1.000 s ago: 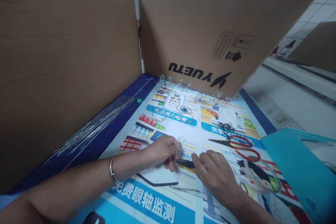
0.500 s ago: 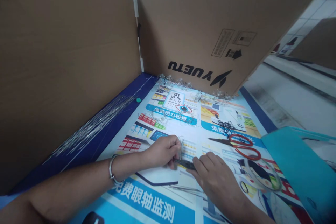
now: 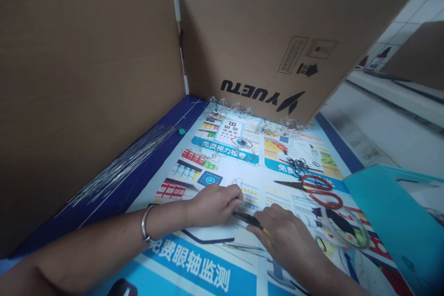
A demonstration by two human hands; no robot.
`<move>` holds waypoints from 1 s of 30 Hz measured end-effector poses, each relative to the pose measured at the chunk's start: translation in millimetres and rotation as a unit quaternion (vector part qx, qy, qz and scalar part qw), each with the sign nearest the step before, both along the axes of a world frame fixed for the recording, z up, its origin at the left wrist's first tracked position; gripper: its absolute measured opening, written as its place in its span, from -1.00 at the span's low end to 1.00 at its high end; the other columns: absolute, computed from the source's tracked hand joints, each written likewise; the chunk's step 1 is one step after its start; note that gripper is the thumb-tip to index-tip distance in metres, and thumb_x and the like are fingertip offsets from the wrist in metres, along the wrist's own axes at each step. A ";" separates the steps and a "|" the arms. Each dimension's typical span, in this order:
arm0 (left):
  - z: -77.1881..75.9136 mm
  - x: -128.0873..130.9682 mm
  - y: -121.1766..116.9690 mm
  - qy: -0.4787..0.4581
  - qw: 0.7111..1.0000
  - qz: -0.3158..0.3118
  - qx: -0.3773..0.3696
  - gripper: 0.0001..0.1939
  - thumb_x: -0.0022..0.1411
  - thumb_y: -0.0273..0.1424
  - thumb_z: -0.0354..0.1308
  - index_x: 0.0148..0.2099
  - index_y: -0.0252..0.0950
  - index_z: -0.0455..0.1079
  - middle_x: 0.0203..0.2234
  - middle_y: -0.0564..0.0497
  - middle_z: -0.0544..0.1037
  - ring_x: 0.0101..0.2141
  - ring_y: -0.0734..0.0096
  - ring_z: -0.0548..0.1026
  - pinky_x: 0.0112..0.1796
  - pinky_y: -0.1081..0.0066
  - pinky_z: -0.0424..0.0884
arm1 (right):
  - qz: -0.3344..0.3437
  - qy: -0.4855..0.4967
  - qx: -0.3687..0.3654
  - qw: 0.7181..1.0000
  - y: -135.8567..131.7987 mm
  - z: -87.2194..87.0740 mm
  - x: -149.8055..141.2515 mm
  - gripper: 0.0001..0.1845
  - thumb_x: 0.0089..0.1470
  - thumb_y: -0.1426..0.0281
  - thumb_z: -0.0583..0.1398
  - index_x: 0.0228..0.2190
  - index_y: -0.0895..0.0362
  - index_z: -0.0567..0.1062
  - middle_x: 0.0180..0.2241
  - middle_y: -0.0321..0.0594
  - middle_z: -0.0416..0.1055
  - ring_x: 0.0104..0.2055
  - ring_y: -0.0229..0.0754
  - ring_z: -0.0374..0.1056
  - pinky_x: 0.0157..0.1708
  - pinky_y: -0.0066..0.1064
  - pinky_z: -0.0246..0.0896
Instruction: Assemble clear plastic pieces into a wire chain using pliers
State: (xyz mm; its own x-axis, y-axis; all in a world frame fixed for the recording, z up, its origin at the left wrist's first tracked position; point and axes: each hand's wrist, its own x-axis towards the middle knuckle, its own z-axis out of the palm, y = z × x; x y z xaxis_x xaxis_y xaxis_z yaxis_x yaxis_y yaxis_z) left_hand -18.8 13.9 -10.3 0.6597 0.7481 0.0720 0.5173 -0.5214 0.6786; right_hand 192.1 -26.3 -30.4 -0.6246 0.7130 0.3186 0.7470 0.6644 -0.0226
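My left hand [image 3: 217, 202], with a silver bangle at its wrist, is closed in a pinch on a piece of thin bent wire [image 3: 237, 181]. A small loop of this wire shows above the knuckles; the rest is hidden by the fingers. In my right hand [image 3: 286, 236] are pliers [image 3: 247, 218] with dark jaws and a bit of yellow on the handle. Their tip reaches to the fingers of my left hand, and whether the jaws grip the wire there cannot be seen. Red-handled scissors [image 3: 317, 186] lie beyond my right hand.
Straight wires [image 3: 121, 162] lie in a bundle at the left, near a small green lump [image 3: 182, 132]. Bent wire pieces [image 3: 236, 107] line the foot of the cardboard wall [image 3: 263, 32]. Black rings [image 3: 296, 165], a clear roll of tape [image 3: 347, 226] and a turquoise box [image 3: 388, 212] are at the right.
My left hand has turned over, its back now facing up more, and the wire loop sits lower behind it. The pliers stay at the left fingers, and my right hand has tilted slightly.
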 end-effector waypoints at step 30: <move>-15.5 7.0 7.8 -0.300 0.886 0.096 -0.342 -0.75 0.19 -0.22 0.03 -0.37 -0.32 0.20 -0.57 0.09 0.46 -0.61 0.57 0.42 -0.57 0.56 0.25 | -0.007 -0.010 0.126 0.992 10.9 -0.5 12.6 -0.76 0.14 0.32 0.07 -0.29 0.21 0.46 -0.46 -0.14 0.31 -0.33 -0.09 0.18 -0.30 -0.25 0.05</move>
